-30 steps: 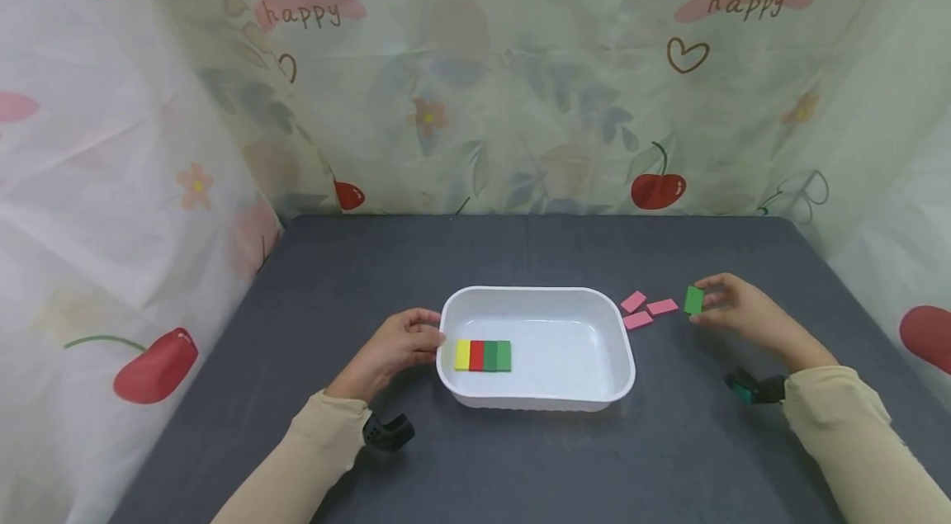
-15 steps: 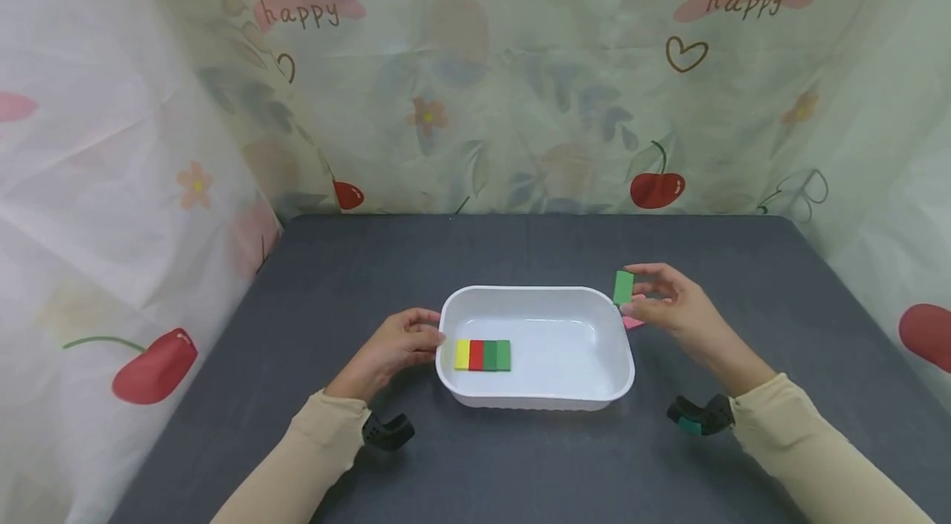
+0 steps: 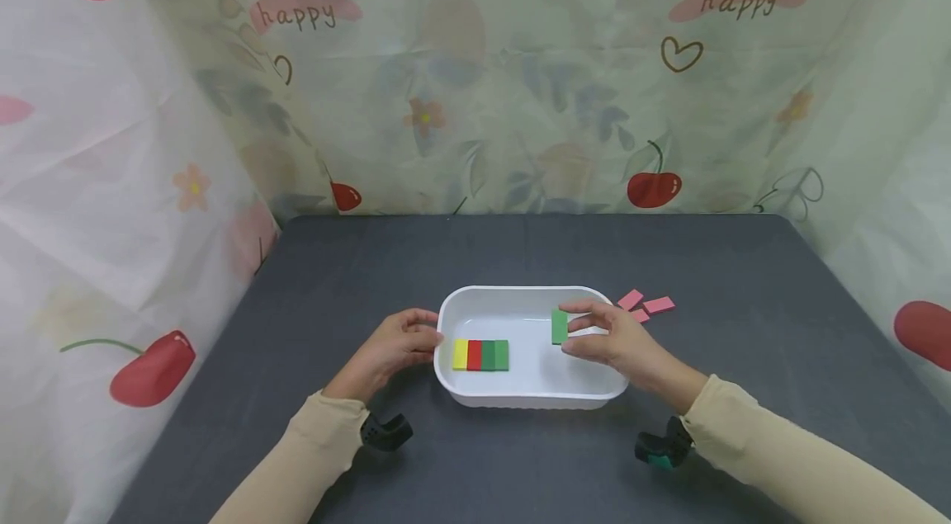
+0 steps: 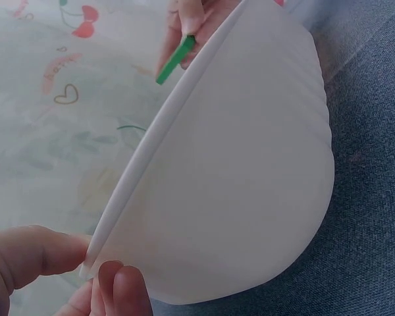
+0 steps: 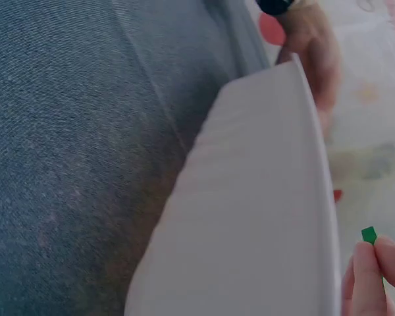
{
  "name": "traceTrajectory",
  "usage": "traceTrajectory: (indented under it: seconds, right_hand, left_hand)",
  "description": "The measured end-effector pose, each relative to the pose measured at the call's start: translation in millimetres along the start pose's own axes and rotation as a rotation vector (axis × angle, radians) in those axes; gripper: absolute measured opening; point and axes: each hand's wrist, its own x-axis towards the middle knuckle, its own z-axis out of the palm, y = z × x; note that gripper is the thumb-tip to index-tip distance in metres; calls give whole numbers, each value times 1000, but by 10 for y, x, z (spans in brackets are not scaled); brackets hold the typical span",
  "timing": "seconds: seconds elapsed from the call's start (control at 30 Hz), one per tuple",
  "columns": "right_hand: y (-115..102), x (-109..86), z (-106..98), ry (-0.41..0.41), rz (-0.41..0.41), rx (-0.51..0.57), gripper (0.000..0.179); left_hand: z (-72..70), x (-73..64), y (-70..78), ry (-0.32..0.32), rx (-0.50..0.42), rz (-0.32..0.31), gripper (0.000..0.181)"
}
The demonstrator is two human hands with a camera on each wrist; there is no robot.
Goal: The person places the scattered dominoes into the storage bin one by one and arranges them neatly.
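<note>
A white plastic tub (image 3: 535, 402) stands on the dark table. My left hand (image 3: 394, 346) pinches its left rim between thumb and fingers, as the left wrist view shows up close on the rim (image 4: 148, 141). Over the right half of the tub, my right hand (image 3: 620, 342) pinches a small green block (image 3: 560, 327), held upright by its right side. In the right wrist view only a corner of that green block (image 5: 368, 234) shows above the fingertips. Inside the tub at the left, a yellow block (image 3: 461, 355), a red block (image 3: 475, 355) and two green blocks (image 3: 494, 355) lie side by side in a row.
Beyond the tub's right end lie three pink blocks (image 3: 658, 305) on the dark table (image 3: 371, 260), one partly hidden by my right hand. A patterned curtain (image 3: 490, 95) hangs behind the table and along both sides.
My right hand has carried the green block leftward from the table at the right, past the pink blocks, to over the tub. The left hand has stayed on the rim.
</note>
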Motion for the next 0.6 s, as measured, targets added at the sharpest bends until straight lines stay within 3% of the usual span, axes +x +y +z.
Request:
traceTrajectory:
  seconds: [0.33, 0.6]
  right_hand:
    - [59, 208, 246, -5, 21, -168, 53]
    - [108, 293, 388, 2, 120, -275, 50]
  left_hand:
    - [-3, -5, 6, -5, -3, 2, 38]
    - [-5, -16, 14, -5, 5, 9, 38]
